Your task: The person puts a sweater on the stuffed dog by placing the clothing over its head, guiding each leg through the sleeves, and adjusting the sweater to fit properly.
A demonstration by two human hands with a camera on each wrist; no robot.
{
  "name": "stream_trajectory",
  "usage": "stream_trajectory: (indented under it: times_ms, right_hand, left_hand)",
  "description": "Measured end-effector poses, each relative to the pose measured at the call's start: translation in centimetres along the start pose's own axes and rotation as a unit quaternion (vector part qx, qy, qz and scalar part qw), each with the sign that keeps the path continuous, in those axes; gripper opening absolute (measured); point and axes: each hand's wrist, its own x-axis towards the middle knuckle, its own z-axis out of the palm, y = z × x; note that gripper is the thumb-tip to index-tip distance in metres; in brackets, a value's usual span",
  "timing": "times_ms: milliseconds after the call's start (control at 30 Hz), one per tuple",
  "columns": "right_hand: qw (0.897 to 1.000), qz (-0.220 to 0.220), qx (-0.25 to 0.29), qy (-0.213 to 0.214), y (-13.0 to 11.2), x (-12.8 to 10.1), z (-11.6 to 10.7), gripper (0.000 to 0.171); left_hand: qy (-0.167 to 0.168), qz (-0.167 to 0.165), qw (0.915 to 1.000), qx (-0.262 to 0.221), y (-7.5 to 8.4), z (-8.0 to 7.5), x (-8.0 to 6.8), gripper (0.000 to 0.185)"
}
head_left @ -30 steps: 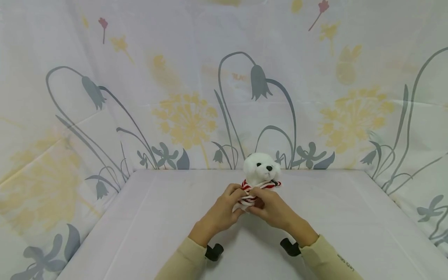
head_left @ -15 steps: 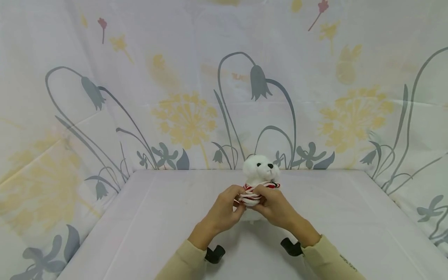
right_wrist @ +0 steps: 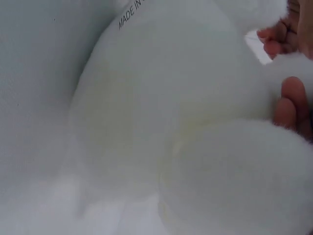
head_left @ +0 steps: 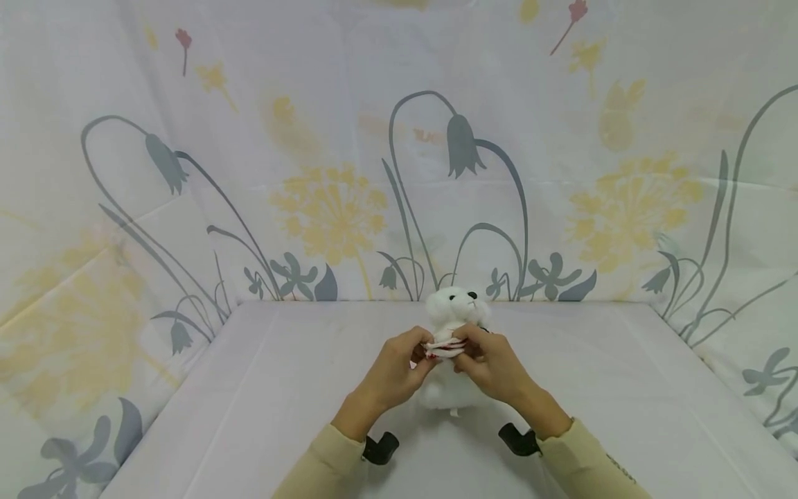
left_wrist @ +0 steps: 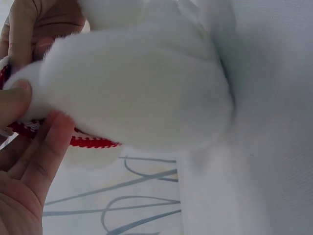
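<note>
One white plush bear [head_left: 453,360] is held upright at the middle of the table [head_left: 623,388], its one red-and-white striped scarf [head_left: 444,346] pinched by the left hand [head_left: 394,371] and the right hand [head_left: 492,367]. Compared with half a second earlier, the scarf is bunched smaller and the bear's head is tipped further back.

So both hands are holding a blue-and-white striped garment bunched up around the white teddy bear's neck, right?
Not quite: the garment is red-and-white striped, not blue, as the head view shows. The rest holds: the left hand and right hand pinch it bunched just under the head of the white teddy bear.
</note>
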Motion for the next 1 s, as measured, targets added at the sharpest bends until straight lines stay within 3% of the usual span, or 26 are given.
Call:
stream_trajectory:
  times_ms: [333, 433, 600, 667, 800, 1000]
  right_hand:
    - [0.992, -0.042, -0.115, -0.005, 1.2, -0.3, -0.3, 0.021]
    - [0.993, -0.044, -0.110, -0.007, 1.4, -0.4, -0.3, 0.021]
    - [0.996, -0.056, -0.069, -0.028, 1.4, -0.2, -0.1, 0.022]
    - [0.994, -0.073, -0.068, -0.035, 1.5, -0.2, 0.1, 0.025]
    - [0.987, -0.111, -0.107, -0.039, 1.4, -0.3, 0.5, 0.027]
    - [0.977, -0.145, -0.152, -0.040, 1.3, -0.5, 1.1, 0.021]
  left_hand:
    - [-0.016, -0.048, 0.9937, 0.100, -0.4, 0.5, -0.3, 0.018]
    - [-0.010, -0.057, 0.9959, 0.070, -0.5, 0.4, -0.4, 0.016]
    - [0.050, -0.089, 0.9948, -0.012, -0.2, 0.0, -0.1, 0.006]
    - [0.053, -0.101, 0.9929, -0.033, 0.1, -0.3, 0.1, 0.003]
    - [0.000, -0.114, 0.9927, -0.037, 0.7, -1.0, 0.2, 0.012]
    - [-0.075, -0.118, 0.9898, 0.028, 1.8, -1.9, 0.3, 0.018]
